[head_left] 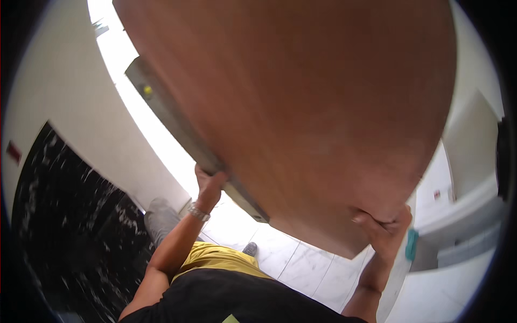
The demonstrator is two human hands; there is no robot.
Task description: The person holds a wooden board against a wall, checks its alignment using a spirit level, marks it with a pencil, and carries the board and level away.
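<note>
A large brown wooden panel (pixel 301 107) fills the upper middle of the view, tilted, its lower end toward me. Along its left edge lies a long grey bar (pixel 180 126) with a yellow spot near its far end, like a spirit level. My left hand (pixel 210 185) is closed around this bar, thumb on top; whether its fingers also reach the panel is hidden. Near the lower right corner, my right hand (pixel 386 229) grips the panel's edge, its thumb on the brown face and its other fingers mostly out of sight behind.
Black marbled stone (pixel 75 215) covers the lower left wall, under a pale wall (pixel 59 81). White tiles (pixel 301 264) with grey veins form the floor. At the right stand a white ledge (pixel 458 231) and a teal item (pixel 411 245).
</note>
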